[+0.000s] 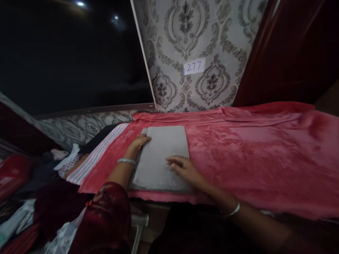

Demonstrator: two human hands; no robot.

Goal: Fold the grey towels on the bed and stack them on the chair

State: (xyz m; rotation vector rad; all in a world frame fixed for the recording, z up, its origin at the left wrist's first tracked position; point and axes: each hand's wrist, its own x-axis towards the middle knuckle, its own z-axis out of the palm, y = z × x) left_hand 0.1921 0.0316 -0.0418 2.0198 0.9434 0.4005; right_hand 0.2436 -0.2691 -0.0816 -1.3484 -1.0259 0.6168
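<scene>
Grey folded cloth (161, 157), flat rectangle, both hands (185, 169) pressing

1 head-worn view, looking forward and down across a covered surface

The camera sits above and just behind the person's arms, close to the near edge of the pink cloth (238, 148), and faces the patterned wall (190, 35) behind it, where a paper label (194, 66) reads 277. The left hand (137, 144) and right hand (185, 169) lie near the lower centre on a grey folded cloth (161, 155). The dark window (66, 53) fills the upper left; with only 1 view, no part is shared
</scene>
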